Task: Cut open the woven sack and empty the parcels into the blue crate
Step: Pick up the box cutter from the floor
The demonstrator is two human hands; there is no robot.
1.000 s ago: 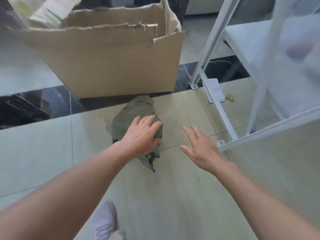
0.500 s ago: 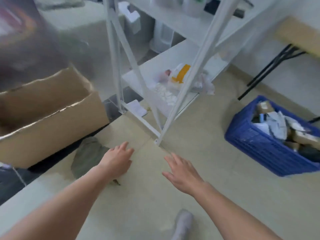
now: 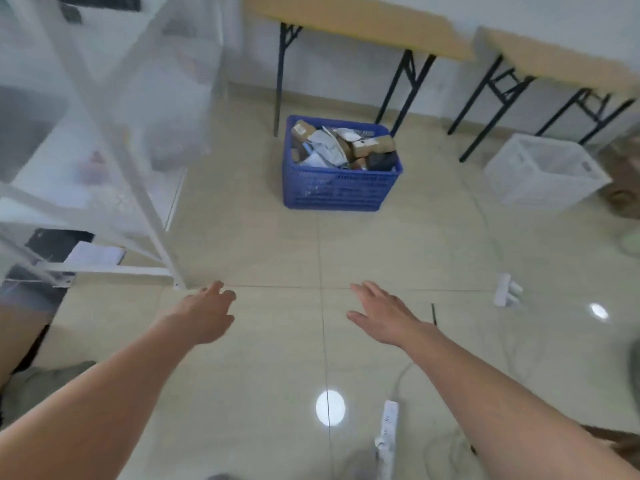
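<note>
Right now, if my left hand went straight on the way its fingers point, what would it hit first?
Probably the blue crate, on its front wall. The left hand points forward and rightward over bare floor, with the shelf leg just to its left; depth is unclear.

Glossy beige floor tiles [image 3: 277, 244] lie under my fingers [image 3: 367, 292], with a round light glare [image 3: 330, 407] behind them, nearer me. Left of them stands a white metal rack [image 3: 114, 140]. Far ahead, two wood-topped tables [image 3: 360, 26] on black legs line the pale wall [image 3: 519, 12].
</note>
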